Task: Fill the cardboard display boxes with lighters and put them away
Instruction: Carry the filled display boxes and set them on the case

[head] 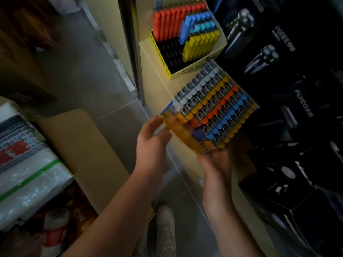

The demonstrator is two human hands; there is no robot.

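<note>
I hold a full display box (185,132) of lighters (215,106) in both hands above the pale shelf (159,76). Its rows run white, yellow, orange, blue and yellow, metal tops facing up. My left hand (152,136) grips the box's near left corner with thumb and fingers. Cupped under the near right corner, my right hand (217,160) has its fingers curled round the box's underside. Farther back on the shelf stands a second yellow display box (167,65), partly filled with red, blue, cyan and yellow lighters (185,26); its front slots are dark.
Black shaver boxes (289,108) fill the shelving on the right. A cardboard carton (78,143) stands on the grey tiled floor at the left, beside plastic-wrapped goods (24,175). My shoe (165,219) shows below. A metal post (133,43) rises behind the shelf.
</note>
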